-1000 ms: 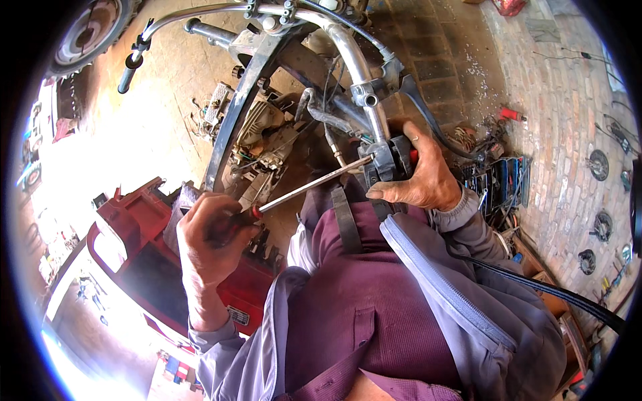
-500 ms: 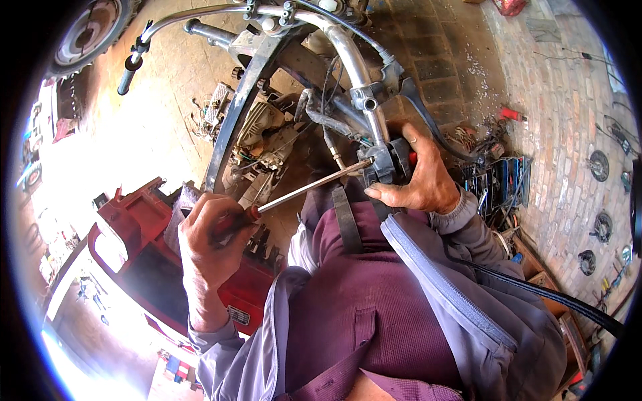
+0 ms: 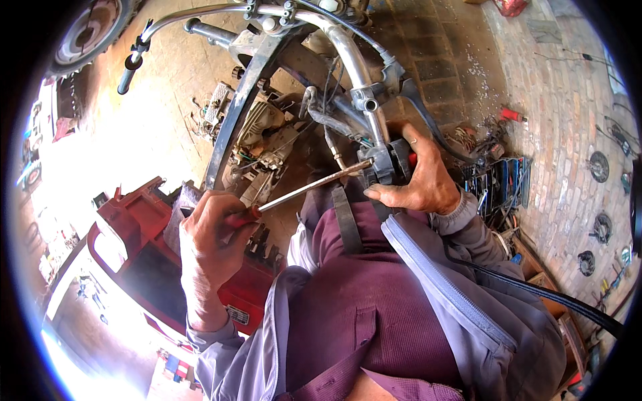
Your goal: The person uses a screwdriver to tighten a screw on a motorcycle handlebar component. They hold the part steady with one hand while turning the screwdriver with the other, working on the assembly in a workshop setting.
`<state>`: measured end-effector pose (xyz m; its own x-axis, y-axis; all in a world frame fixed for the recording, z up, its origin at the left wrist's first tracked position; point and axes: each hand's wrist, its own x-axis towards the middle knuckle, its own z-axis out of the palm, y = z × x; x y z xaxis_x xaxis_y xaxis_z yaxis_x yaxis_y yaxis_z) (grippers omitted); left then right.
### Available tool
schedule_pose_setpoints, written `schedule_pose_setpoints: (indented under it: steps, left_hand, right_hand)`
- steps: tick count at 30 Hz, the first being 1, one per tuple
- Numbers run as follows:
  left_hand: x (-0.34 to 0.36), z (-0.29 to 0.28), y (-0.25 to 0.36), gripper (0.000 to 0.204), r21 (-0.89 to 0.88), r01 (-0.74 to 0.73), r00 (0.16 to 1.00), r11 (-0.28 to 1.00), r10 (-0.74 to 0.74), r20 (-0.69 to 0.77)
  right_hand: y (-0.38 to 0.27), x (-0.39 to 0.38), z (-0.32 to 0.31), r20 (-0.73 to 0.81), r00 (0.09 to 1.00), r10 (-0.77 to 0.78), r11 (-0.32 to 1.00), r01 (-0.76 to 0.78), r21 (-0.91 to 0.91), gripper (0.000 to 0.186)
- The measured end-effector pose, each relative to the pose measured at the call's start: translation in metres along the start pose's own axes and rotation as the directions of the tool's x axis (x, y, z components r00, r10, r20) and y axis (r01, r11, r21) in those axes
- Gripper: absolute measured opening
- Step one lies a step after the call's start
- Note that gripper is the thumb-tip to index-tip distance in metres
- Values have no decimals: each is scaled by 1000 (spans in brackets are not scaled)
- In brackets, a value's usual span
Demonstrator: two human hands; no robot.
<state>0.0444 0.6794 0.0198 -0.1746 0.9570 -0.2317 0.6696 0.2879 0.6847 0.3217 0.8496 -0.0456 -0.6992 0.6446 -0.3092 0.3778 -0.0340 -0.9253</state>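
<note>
My left hand (image 3: 215, 244) is wrapped round the red handle of a long screwdriver (image 3: 294, 194). Its steel shaft runs up to the right, and the tip meets a black switch housing (image 3: 382, 167) at the end of a chrome handlebar (image 3: 353, 63). Around that housing my right hand (image 3: 428, 177) is closed, thumb in front and fingers behind, partly hidden by it. A bit of red shows on the housing beside my palm. Just left of the housing, a cable with a metal end (image 3: 334, 150) hangs from the bar.
Beneath the handlebar lies an engine (image 3: 262, 130) on the floor, behind a curved dark frame bar (image 3: 244, 100). A red plastic body panel (image 3: 144, 224) is by my left arm. To the right stand a rack of tools (image 3: 498, 184), a wooden crate (image 3: 535, 271) and a brick wall (image 3: 562, 120).
My left hand has turned slightly around the screwdriver handle, so more of its red grip shows. The right hand and the housing stay in place.
</note>
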Motion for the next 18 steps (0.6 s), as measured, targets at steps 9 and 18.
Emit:
schedule_pose_setpoints:
  steps: [9, 18]
  left_hand:
    - [9, -6, 1, 35, 70, -169, 978, 983, 159, 135]
    - [8, 5, 17, 28, 180, -20, 999, 983, 25, -24]
  right_hand:
    - [0, 0, 1, 7, 999, 38, 994, -38, 107, 76]
    - [6, -3, 3, -47, 992, -115, 993, 114, -41, 79]
